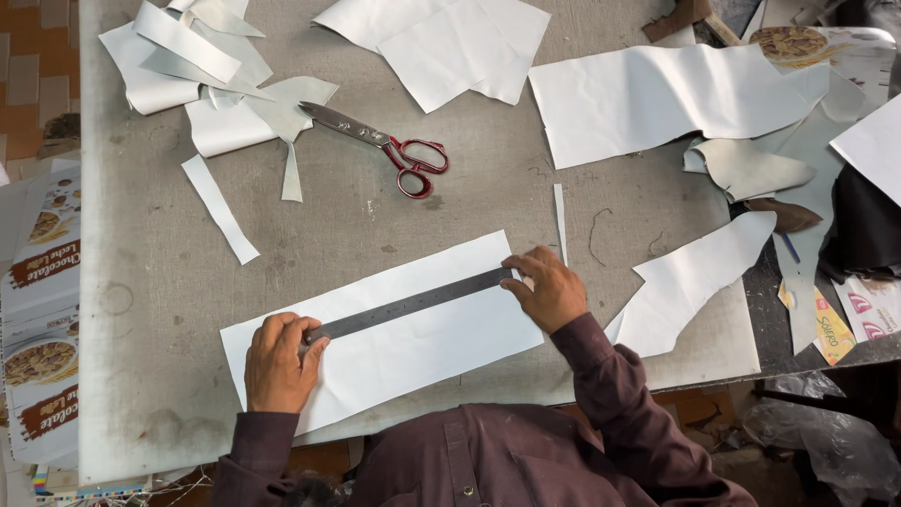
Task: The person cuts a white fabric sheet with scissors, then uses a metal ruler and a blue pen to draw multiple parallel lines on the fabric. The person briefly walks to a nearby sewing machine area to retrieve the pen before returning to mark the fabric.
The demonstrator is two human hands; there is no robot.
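Note:
A long dark metal ruler lies slantwise across a white rectangular sheet on the grey worktable. My left hand presses down on the ruler's left end. My right hand holds the ruler's right end, fingers curled over it. Both arms wear dark maroon sleeves. Red-handled scissors lie apart, farther back on the table.
White offcuts and strips are piled at the back left. Larger white pieces lie at the back centre and right, another near my right arm. Printed cardboard boxes sit beside the table's left edge.

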